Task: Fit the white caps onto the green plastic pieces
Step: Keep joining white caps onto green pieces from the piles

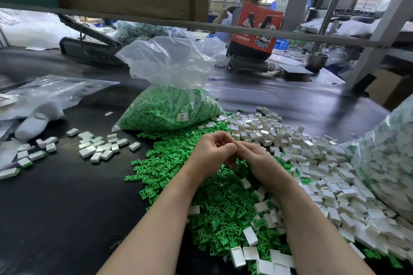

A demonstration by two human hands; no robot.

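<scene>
1. Two hands meet above the green pieces: left hand and right hand have fingers curled together, seemingly pressing a small part; what they pinch is hidden.
2. Square the cap to the piece, then press evenly.
3. Loose white caps lie just right of the right hand.
4. Finished-looking pieces lie well left of the left hand; drop each there.
</scene>
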